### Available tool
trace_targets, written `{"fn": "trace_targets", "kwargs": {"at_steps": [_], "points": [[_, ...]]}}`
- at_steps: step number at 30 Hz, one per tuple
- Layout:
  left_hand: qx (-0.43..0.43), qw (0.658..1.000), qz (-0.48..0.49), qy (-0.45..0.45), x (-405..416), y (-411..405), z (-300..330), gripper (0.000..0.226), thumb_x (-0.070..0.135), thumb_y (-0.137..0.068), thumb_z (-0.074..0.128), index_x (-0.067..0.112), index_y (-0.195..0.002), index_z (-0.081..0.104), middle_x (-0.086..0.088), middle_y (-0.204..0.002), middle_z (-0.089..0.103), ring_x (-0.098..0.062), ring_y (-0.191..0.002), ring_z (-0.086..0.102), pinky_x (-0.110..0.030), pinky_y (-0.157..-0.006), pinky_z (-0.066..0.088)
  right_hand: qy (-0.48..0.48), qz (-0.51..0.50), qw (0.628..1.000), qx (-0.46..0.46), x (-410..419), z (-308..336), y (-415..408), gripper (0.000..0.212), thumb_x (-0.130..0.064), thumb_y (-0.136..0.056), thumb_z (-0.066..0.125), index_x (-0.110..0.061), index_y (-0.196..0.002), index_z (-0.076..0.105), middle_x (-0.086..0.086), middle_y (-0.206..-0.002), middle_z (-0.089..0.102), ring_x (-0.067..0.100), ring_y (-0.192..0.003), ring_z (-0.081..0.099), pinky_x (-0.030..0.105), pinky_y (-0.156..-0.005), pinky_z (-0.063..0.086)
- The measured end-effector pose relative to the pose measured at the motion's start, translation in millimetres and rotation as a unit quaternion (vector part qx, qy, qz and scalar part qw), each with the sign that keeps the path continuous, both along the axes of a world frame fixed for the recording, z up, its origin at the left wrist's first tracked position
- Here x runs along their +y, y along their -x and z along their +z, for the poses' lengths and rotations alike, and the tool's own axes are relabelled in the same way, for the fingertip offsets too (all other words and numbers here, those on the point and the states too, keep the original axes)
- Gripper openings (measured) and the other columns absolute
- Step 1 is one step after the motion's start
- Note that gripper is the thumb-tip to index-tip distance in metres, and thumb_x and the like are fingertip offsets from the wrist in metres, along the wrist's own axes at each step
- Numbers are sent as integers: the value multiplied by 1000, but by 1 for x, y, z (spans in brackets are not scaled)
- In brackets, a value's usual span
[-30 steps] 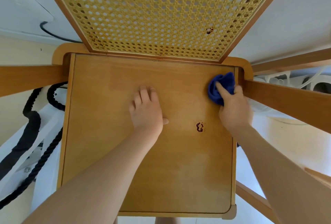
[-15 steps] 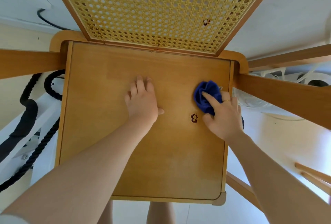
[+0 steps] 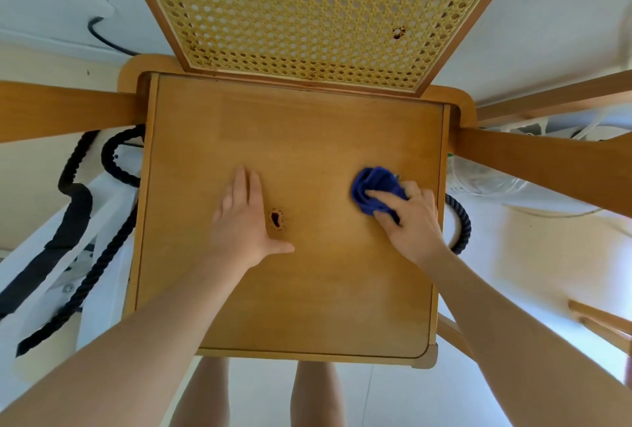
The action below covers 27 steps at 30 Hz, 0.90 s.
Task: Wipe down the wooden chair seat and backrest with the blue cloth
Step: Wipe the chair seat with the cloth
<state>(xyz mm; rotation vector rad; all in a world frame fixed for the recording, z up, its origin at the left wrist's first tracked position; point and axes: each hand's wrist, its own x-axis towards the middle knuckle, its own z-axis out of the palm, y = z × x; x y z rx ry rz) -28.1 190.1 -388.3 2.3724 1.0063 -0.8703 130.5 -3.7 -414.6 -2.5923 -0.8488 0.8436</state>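
Note:
The wooden chair seat point(image 3: 307, 290) fills the middle of the view, with the cane backrest point(image 3: 307, 9) rising behind it. My right hand point(image 3: 413, 221) presses a bunched blue cloth point(image 3: 372, 189) onto the right part of the seat. Flat on the seat's middle lies my left hand point(image 3: 242, 221), fingers together and thumb out, holding nothing. A dark brown stain point(image 3: 276, 218) sits just right of that hand. Another small brown spot point(image 3: 397, 32) marks the backrest.
Wooden armrests point(image 3: 61, 108) point(image 3: 547, 166) reach out on both sides. Black rope point(image 3: 113, 166) and a white frame point(image 3: 51, 255) lie left of the chair. More rope point(image 3: 461, 221) and a plastic bag point(image 3: 485, 177) are at the right. My legs point(image 3: 314, 392) stand at the seat's front edge.
My right hand has dragged the blue cloth from the seat's back right corner toward the front and middle. The left hand has shifted left, so the stain now lies beside it.

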Motion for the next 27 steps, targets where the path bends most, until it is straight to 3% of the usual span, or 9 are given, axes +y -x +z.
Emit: {"fn": "trace_targets", "kwargs": {"at_steps": [5,11,15,17,19,24,27], "points": [[37,995,-91,-15,6,3,-6,142,66,-54,74,14,-144,-22,-14,-150,-28,-31,-141,-12,-41,-114,3,-17,31,999,-14,2,-5,-10,42,-16,-90,57,-37,-126,57,8,-111,47,30,-100,39,39,-93,37],[41,990,-125,-42,6,9,-10,141,64,-55,75,15,-143,-23,-14,-149,-29,-29,-141,-12,-39,-114,4,-34,-96,994,-44,16,-8,3,39,-16,-93,53,-35,-127,57,13,-117,47,31,-103,42,44,-94,42],[49,989,-127,-51,4,7,-8,142,64,-54,76,15,-143,-23,-15,-150,-27,-29,-141,-10,-39,-115,5,-36,39,999,-1,6,-1,35,47,-10,-87,57,-35,-127,57,5,-105,45,24,-96,41,38,-89,43],[49,989,-127,-55,3,6,-7,142,63,-54,76,15,-143,-23,-14,-150,-26,-29,-141,-9,-40,-114,6,-29,76,996,-26,6,1,24,47,-12,-87,58,-36,-127,56,2,-99,42,26,-93,44,39,-85,44],[51,989,-128,-58,3,5,-7,142,63,-54,76,15,-143,-23,-14,-150,-26,-29,-141,-8,-40,-114,7,-28,55,996,-68,10,-4,5,45,-15,-88,57,-35,-128,56,4,-100,45,28,-92,46,42,-85,46],[50,989,-126,-54,3,7,-9,142,62,-54,77,16,-143,-23,-12,-150,-27,-28,-141,-10,-40,-114,7,-19,-118,988,-101,24,-15,5,41,-20,-92,52,-34,-131,52,12,-114,49,29,-98,48,44,-83,49],[56,989,-125,-55,3,7,-7,142,62,-54,77,15,-143,-23,-13,-150,-26,-29,-141,-10,-40,-114,8,-18,-41,995,-90,28,-7,40,47,-17,-87,56,-32,-131,52,12,-110,50,28,-91,50,39,-74,50]]}}
